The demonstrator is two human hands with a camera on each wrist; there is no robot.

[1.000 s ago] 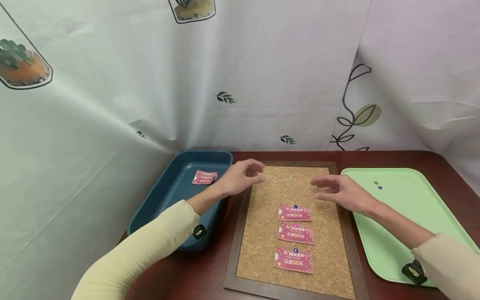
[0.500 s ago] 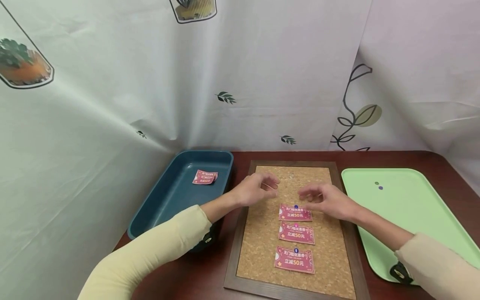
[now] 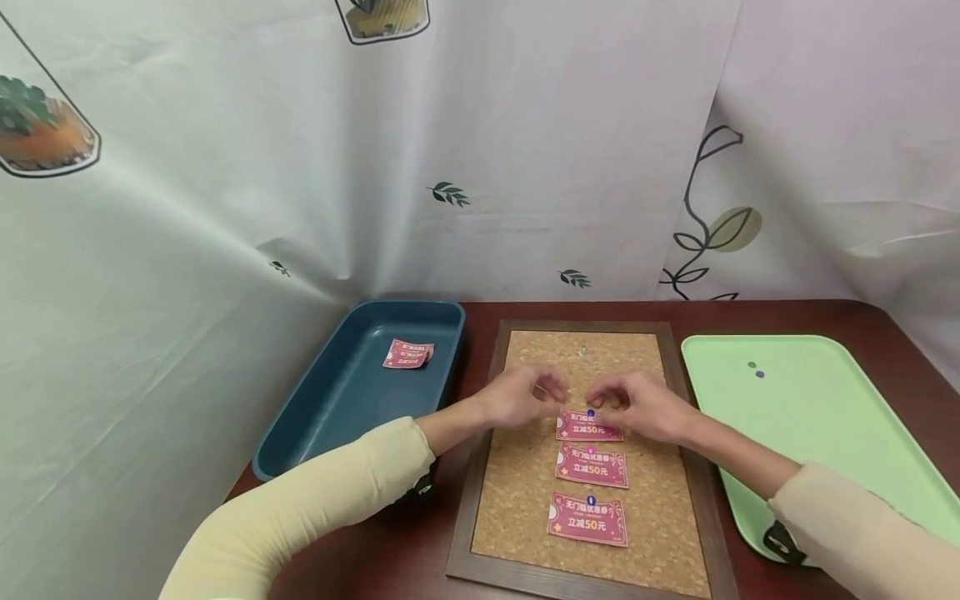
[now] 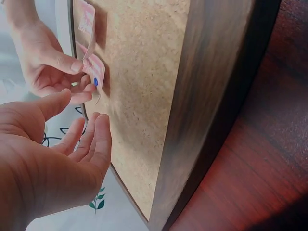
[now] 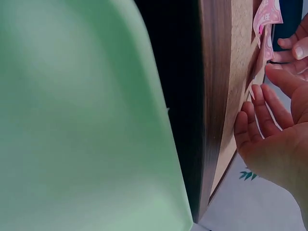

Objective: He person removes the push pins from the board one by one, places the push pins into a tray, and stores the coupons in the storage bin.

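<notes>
Fingers (image 4: 102, 137) of the left hand (image 3: 522, 394) and right hand (image 3: 640, 406) are relaxed, loosely curved and gripping nothing visible, near the upper corners of the uppermost coupon (image 3: 588, 431) on the corkboard (image 3: 521, 508); contact is unclear. Its blue pin (image 3: 591, 412), centred on the top edge, presumably fixes it flat enough to read. Both forearms (image 3: 742, 450) converge from opposite sides, each hand turned inward.

a small screened-off corner, though whether in a home, office or lab cannot be told: creased white sheeting (image 3: 510, 142) printed with leaf sprigs (image 3: 449, 194) and potted plants (image 3: 47, 137) walls the back and sides of a dark reddish wood-look tabletop (image 3: 881, 350).
</notes>
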